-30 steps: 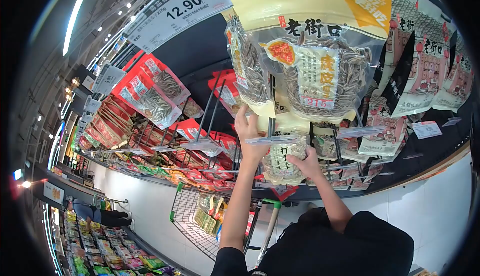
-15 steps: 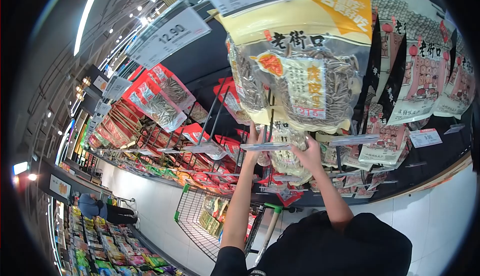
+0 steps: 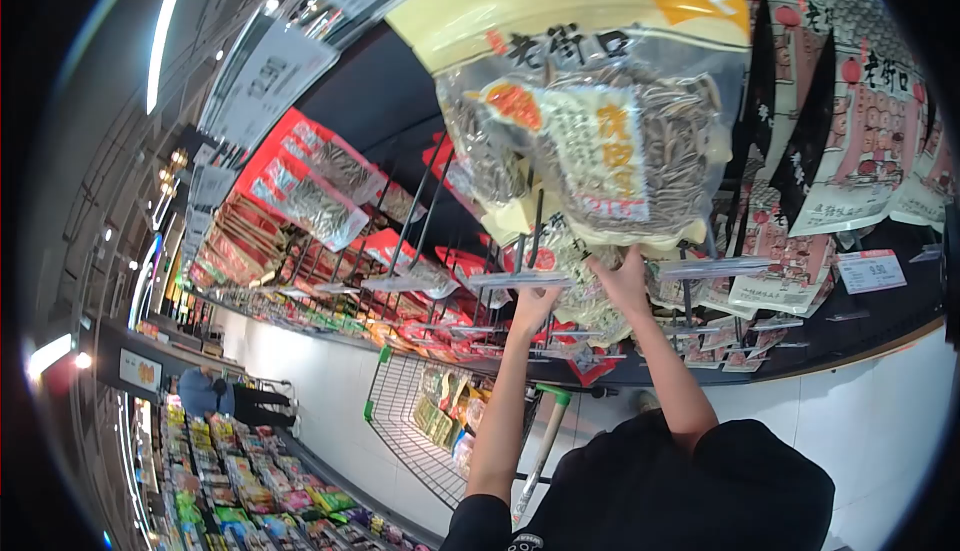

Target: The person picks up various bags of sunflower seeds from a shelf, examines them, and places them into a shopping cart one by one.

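A large clear-and-yellow bag of sunflower seeds (image 3: 640,141) hangs from the rack at the upper centre. Below it is a pale green bag (image 3: 592,296), partly hidden by the price strips. My right hand (image 3: 622,281) touches this lower bag's right side, thumb apart from the fingers, whose tips are hidden behind the bags. At its left, near the end of a price strip, is my left hand (image 3: 538,303), its fingers partly covered by the strip and packets; its grip cannot be made out.
Red seed packets (image 3: 310,186) hang on metal hooks at the left, and pink-and-white bags (image 3: 862,146) at the right. A shopping cart (image 3: 385,401) holding packages stands below. Another person (image 3: 205,393) stands at the far left by a display.
The view has moved closer to the large hanging bag. My left hand has shifted a little right and down, and my right hand slightly up along the lower bag.
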Tool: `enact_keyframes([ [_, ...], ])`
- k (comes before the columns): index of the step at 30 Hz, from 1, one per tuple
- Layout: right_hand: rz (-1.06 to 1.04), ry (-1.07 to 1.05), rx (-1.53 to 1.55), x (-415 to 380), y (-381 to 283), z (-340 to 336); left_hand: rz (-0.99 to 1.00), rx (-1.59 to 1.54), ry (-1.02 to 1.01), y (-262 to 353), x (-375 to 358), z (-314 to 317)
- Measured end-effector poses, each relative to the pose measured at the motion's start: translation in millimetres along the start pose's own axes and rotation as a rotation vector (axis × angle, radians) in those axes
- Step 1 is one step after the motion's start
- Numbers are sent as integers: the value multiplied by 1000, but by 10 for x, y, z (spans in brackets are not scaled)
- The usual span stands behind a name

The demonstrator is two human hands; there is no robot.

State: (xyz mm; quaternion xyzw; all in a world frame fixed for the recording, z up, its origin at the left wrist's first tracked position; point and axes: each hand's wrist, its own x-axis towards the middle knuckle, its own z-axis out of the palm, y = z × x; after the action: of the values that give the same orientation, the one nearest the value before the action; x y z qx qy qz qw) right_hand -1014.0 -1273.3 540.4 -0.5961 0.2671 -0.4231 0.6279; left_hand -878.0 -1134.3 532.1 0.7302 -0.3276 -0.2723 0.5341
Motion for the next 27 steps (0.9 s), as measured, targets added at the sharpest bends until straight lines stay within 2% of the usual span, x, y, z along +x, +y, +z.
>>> enact_keyframes([
  [1, -39, 32, -36, 30, 29, 13, -30, -82, -18, -71, 34, 0],
  [3, -117, 116, -94, 64, 135, 55, 109, -260, 114, -122, 27, 96],
  [4, -117, 153, -170, 112, 159, 68, 151, -239, 127, -119, 32, 122],
  [8, 153, -103, -19, 340, 102, -59, 116, -216, 86, -111, 62, 92],
  [12, -2, -19, -142, 192, -40, 19, 122, -278, 61, -185, -52, 124],
  [14, 22, 13, -176, 83, -44, 43, 123, -285, 34, -227, -12, 90],
  [17, 6, 88, -145, -32, 107, 56, 232, -268, 40, -422, -4, 102],
  [20, -16, 101, -116, -156, 37, 95, 142, -288, 67, -177, -228, 71],
  [23, -27, 86, -81, -185, 277, 49, 186, -225, 18, -512, -322, -109],
  [26, -178, 149, -35, -388, 221, 87, 240, -299, 78, -575, -687, -450],
  [27, -275, 231, -198, -486, 179, 48, 213, -368, 126, -702, -828, -558],
])
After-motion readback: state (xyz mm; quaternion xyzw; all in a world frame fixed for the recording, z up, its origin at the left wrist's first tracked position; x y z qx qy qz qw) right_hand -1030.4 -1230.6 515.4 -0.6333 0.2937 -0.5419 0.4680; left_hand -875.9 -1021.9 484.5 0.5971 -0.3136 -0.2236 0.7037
